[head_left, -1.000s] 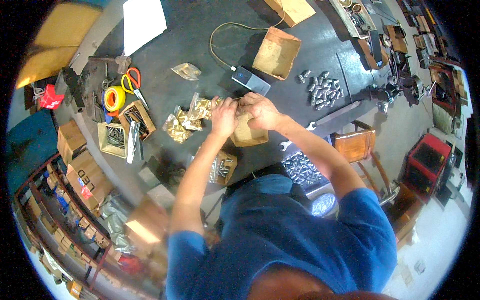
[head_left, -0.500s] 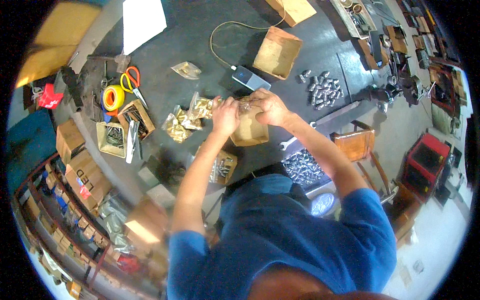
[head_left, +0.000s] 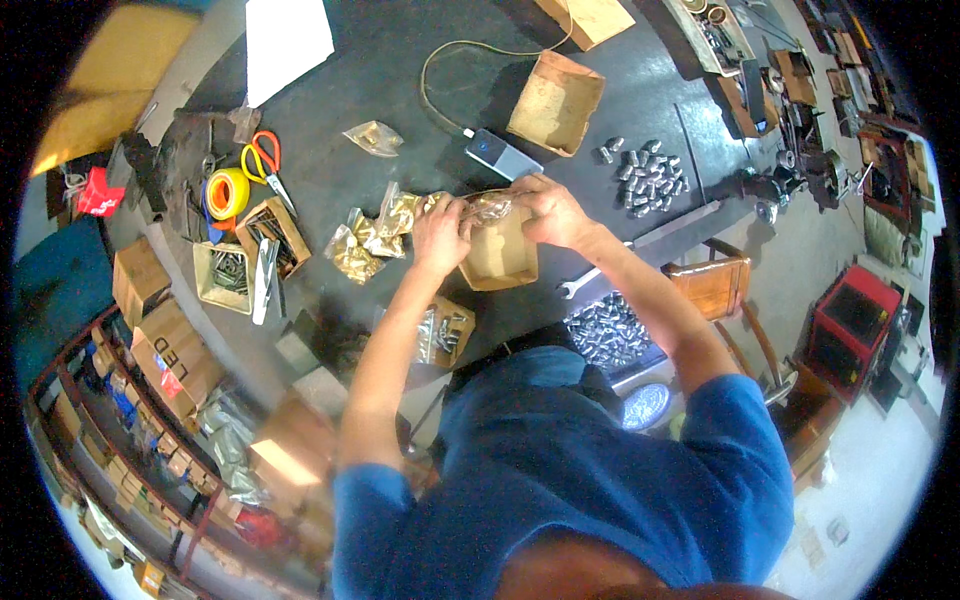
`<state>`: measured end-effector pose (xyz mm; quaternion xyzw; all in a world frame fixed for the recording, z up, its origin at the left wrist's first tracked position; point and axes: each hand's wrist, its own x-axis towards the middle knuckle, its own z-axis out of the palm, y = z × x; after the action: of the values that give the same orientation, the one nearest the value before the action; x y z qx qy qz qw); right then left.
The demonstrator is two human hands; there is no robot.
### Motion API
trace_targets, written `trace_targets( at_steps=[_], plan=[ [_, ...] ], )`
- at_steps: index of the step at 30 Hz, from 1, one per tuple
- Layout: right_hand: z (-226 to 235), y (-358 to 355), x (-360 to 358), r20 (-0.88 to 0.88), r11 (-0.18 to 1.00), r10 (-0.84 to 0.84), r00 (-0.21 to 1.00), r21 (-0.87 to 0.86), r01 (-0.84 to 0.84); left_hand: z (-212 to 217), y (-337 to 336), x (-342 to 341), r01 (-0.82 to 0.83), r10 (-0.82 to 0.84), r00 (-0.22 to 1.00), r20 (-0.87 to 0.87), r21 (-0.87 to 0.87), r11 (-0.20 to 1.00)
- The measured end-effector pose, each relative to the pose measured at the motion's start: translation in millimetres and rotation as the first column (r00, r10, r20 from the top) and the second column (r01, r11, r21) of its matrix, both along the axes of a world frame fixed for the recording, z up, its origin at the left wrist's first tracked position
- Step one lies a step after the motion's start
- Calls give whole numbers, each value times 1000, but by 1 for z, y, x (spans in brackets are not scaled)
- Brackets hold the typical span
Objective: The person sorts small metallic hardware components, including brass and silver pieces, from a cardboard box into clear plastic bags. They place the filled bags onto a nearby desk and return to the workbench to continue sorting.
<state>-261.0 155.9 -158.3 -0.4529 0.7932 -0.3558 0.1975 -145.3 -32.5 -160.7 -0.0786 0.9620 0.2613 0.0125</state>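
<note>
My left hand (head_left: 440, 234) and my right hand (head_left: 554, 212) are closed on opposite ends of a small clear plastic bag (head_left: 492, 207). The bag is stretched over the far edge of an open cardboard box (head_left: 502, 262); its contents are too small to make out. Just left of my left hand lie several clear bags of brass-coloured parts (head_left: 357, 262). Another small bag (head_left: 374, 139) rests farther off by itself. Beyond my right hand is a dark phone-like device (head_left: 503, 155) with a cable attached.
A second cardboard box (head_left: 556, 105) stands behind the device. Silvery metal fittings (head_left: 652, 180) are heaped to the right, with more in a tray (head_left: 612, 335) near my body. A wrench (head_left: 582, 283), scissors (head_left: 266, 165), yellow tape (head_left: 227, 194) and small boxes of metal parts (head_left: 224, 278) lie about.
My hands have moved slightly apart, the left one toward the left and the right one a little to the right. More of the plastic bag shows between them.
</note>
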Motion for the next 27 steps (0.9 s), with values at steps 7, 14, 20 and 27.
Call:
trace_targets(
  at_steps=[7, 14, 20, 27],
  plan=[
    [-1, 8, 0, 81, 992, -36, 996, -114, 45, 2, -2, 7, 23, -21, 999, -34, 77, 997],
    [-4, 16, 9, 149, 984, -88, 985, -142, 110, 6, 5, 15, -8, 17, 996, -83, 115, 993],
    [-7, 14, 12, 168, 977, -151, 974, -124, 173, 2, 6, 11, -80, 79, 997, 15, 130, 988],
    [-22, 19, 12, 168, 961, -205, 964, -152, 231, 12, 1, -13, 2, -4, 998, 64, 39, 999]
  ],
)
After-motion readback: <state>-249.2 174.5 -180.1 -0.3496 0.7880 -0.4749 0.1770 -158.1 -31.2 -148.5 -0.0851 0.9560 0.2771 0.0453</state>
